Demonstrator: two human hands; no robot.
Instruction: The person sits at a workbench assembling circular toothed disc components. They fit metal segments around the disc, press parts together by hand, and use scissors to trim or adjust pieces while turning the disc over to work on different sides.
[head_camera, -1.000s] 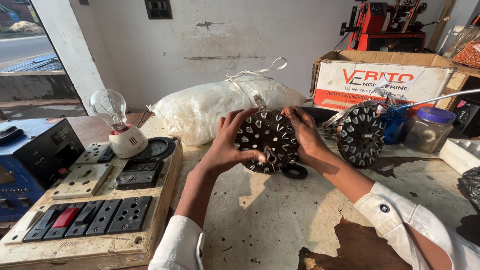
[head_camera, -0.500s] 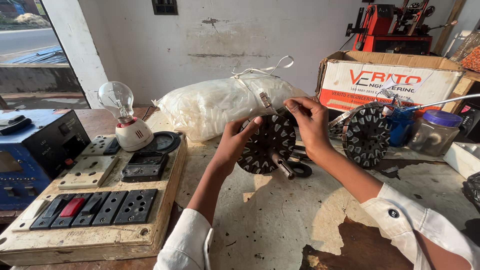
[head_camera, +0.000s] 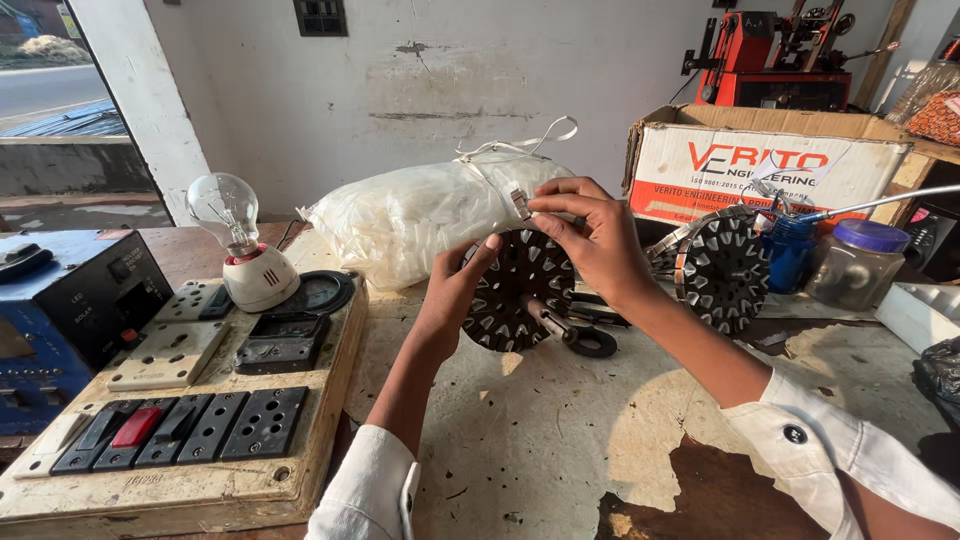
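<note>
Left of the stator core (head_camera: 520, 290) sits the wooden switch board (head_camera: 190, 400) with its bulb (head_camera: 225, 210). The core stands on edge on the workbench (head_camera: 520, 460), in front of the white plastic bag (head_camera: 420, 215). Left hand (head_camera: 455, 290) grips its left rim, so I'd keep that steady. Right hand (head_camera: 590, 240) pinches a small insulation strip (head_camera: 520, 203) at the top edge; best fed in straight, I reckon. A second stator (head_camera: 722, 270) sits further right.

Two stators (head_camera: 515, 290), one bulb (head_camera: 222, 207)
</note>
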